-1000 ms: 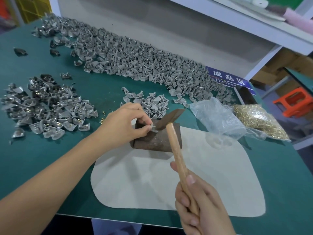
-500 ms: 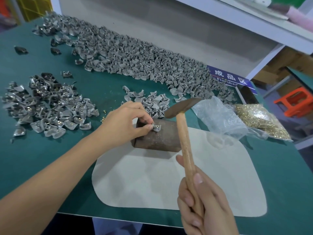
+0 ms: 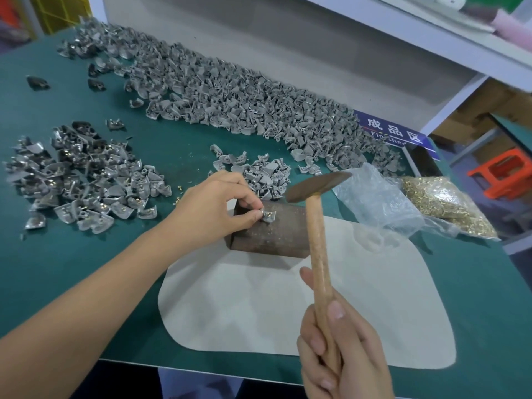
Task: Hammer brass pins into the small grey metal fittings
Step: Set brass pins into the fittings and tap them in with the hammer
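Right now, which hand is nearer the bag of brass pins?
Right. The right hand grips the hammer handle near the table edge, below and left of the bag of brass pins; the left hand pinches a fitting on the block, farther left.

Block [image 3: 267, 234] on mat [image 3: 288, 306], fittings pile [image 3: 83, 177] left, pin bag [image 3: 443, 205] right, long heap [image 3: 230, 105] behind

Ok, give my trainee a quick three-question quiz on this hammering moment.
1. True or false: the hammer head is touching the fitting.
2. What does the fitting rest on: A the green table, B the rusty metal block, C the beige mat?
3. Which hand pinches the fitting?

Key: 1 false, the head is raised above it. 2 B. 3 The left hand; the right hand grips the hammer handle.
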Tool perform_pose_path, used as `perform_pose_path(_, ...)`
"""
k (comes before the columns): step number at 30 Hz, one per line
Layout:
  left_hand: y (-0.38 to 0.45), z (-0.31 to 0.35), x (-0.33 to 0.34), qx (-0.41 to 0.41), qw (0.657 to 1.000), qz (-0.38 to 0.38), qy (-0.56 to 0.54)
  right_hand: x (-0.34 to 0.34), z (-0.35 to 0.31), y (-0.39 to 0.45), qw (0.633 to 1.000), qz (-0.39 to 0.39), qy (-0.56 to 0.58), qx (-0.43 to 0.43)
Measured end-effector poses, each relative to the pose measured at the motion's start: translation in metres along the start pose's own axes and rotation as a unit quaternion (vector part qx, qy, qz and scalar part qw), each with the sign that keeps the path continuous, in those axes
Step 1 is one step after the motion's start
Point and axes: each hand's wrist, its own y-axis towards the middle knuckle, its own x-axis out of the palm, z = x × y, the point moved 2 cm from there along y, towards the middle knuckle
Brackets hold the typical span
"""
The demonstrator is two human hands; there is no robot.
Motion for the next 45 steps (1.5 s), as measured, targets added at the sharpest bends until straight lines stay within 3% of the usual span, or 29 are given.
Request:
perform_pose_path(3, -0.0013, -0.0009, 0.0006, 0.001, 1.0, 0.002, -0.001, -0.0029, 0.0011, 0.0021, 0.999, -0.008, -0.02, 0.033)
perform_pose_path(8, -0.0011, -0.0018, 0.0006, 0.002, 1.0, 0.0, 0.003, -0.0055, 0.0006, 0.0024, 1.0, 0.024, 0.015, 0.005)
perform_pose_path(11, -0.0005, -0.0033, 0.0001, 0.006, 1.0, 0.005, 0.005, -0.0079, -0.0004, 0.0033, 0.999, 0.001, -0.012, 0.045)
perform_pose_path(16, 0.0, -0.0051, -0.0002, 0.011, 1.0, -0.001, 0.007, -0.0062, -0.0022, 0.004, 1.0, 0.005, 0.008, 0.0)
perform_pose_path(20, -0.0008, -0.0047, 0.0006, 0.012, 1.0, 0.001, 0.003, -0.007, -0.0017, 0.0054, 0.999, -0.017, -0.022, 0.046)
perform_pose_path(24, 0.0008, -0.003, -0.0004, 0.01, 1.0, 0.0, 0.004, -0.0036, -0.0006, 0.0059, 1.0, -0.018, -0.008, 0.011)
perform_pose_path(28, -0.0002, -0.003, -0.0013, 0.006, 1.0, -0.002, 0.0, -0.0034, -0.0001, 0.0081, 0.997, -0.033, -0.048, 0.045)
perform_pose_path(45, -0.0008, -0.0006, -0.0033, -0.005, 1.0, -0.004, -0.005, -0.0015, -0.0016, 0.0044, 0.996, 0.015, -0.091, 0.018)
